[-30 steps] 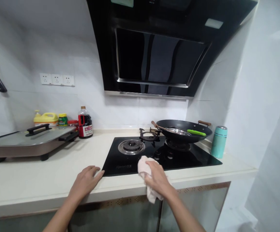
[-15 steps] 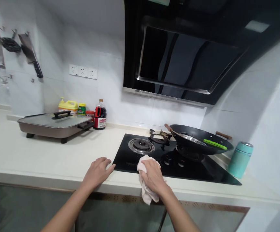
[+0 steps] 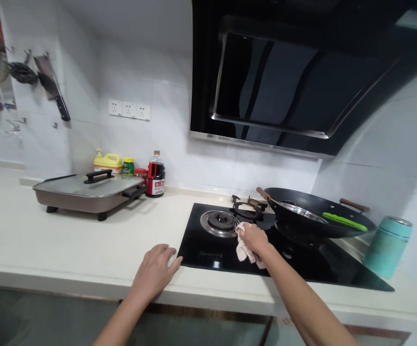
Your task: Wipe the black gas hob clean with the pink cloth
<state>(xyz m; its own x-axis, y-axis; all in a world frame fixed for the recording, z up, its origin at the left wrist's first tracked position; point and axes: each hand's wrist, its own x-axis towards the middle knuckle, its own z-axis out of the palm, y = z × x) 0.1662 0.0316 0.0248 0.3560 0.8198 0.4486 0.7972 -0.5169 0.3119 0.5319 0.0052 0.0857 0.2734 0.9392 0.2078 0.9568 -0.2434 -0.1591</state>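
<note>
My right hand (image 3: 254,238) is closed on a pale pink cloth (image 3: 243,250) and presses it on the black glass gas stove (image 3: 203,259), at the right side of the left burner (image 3: 221,222). Part of the cloth hangs loose below the fingers. My left hand (image 3: 157,269) lies on the white countertop (image 3: 96,245), fingers spread, its thumb close to the stove's left corner. Behind the burner a loose pan support (image 3: 248,210) sits at the back of the stove.
A black wok (image 3: 309,223) with a green-handled utensil (image 3: 344,221) covers the right burner. To its right stands a turquoise flask (image 3: 388,247). A lidded electric pan (image 3: 86,194) and a soy sauce bottle (image 3: 156,175) stand at left. The range hood (image 3: 284,86) overhangs the stove.
My right hand has moved the cloth from the stove's front edge back and to the right, up beside the left burner. My left hand stays on the countertop. The view has shifted slightly.
</note>
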